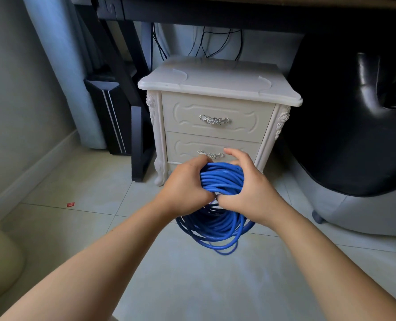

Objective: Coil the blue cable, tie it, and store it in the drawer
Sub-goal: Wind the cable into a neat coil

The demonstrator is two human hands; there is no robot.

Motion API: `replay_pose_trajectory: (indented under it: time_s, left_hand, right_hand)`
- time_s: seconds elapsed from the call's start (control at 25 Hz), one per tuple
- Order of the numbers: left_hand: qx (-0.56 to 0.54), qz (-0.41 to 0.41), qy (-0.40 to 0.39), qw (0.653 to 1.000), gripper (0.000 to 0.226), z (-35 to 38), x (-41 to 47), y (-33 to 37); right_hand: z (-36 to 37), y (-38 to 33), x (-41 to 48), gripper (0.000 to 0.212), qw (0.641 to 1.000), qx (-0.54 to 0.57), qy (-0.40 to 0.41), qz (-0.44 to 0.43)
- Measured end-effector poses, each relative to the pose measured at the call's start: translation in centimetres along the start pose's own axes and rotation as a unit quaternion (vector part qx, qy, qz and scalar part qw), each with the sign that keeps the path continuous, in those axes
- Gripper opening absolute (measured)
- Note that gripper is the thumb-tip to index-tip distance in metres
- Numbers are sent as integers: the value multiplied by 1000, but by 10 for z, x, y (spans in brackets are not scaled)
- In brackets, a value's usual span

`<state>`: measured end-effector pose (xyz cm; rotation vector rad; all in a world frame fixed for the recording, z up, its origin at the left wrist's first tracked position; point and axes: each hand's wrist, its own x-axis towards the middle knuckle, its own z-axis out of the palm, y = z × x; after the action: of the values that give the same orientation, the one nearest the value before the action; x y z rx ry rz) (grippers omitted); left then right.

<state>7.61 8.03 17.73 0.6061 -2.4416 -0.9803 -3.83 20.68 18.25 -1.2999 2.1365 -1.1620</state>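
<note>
Both forearms reach forward, close together, above the tiled floor (169, 274). The left hand (185, 186) and right hand (250, 188) meet at the top of one blue cable (215, 228) coil, palms facing each other. The fingers (200, 162) of both hands are curled tight round the bundled strands. The gathered part runs across from hand to hand. The many loops hang down below the hands toward the floor, so the coil's long axis is about vertical. It is held just in front of one white nightstand (215, 82), whose two drawers, upper drawer (187, 112) and lower drawer (185, 147), are both closed.
</note>
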Motion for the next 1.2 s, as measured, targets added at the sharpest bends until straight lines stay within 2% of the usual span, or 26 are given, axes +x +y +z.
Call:
replay_pose_trajectory:
  time_s: [0.16, 0.28, 0.36, 0.48, 0.6, 0.72, 0.8, 0.92, 1.0, 1.04, 1.12, 1.2]
  left_hand:
    - [-94, -75, 36, 992, 34, -7, 3, -1]
    - [-173, -138, 53, 974, 31, -9, 5, -2]
    - [-246, -182, 91, 948, 27, -10, 8, -4]
    - [-367, -237, 147, 887, 24, -14, 11, -5]
    - [-447, -255, 144, 845, 31, -7, 4, 3]
    - [-493, -235, 102, 831, 47, 9, -2, 2]
    - [-493, -222, 57, 839, 48, 13, -3, -3]
    - [-417, -237, -15, 877, 43, 4, 1, -7]
    - [-370, -209, -19, 905, 55, -3, 5, -9]
    - [-322, -175, -6, 930, 72, -6, 6, -10]
    - [-147, -83, -2, 986, 94, -10, 6, -9]
    - [12, 20, -32, 999, 96, -8, 4, -7]
  right_hand:
    - [-7, 10, 0, 74, 987, 154, -37, 35]
    - [-6, 13, 1, 85, 982, 183, -38, 31]
    - [-2, 13, 0, 88, 976, 208, -44, 36]
    - [21, 14, -2, 93, 964, 254, -32, 73]
    - [33, 12, 2, 75, 926, 355, 57, 116]
    - [25, 11, 7, 36, 905, 379, 127, 145]
    - [21, 12, 8, 27, 902, 370, 161, 151]
    - [13, 9, 10, 33, 913, 335, 187, 141]
    - [6, 9, 10, 41, 937, 274, 186, 115]
    - [3, 9, 9, 46, 953, 224, 178, 100]
    - [0, 7, 6, 55, 983, 98, 141, 64]
    - [2, 3, 4, 66, 996, -26, 84, 31]
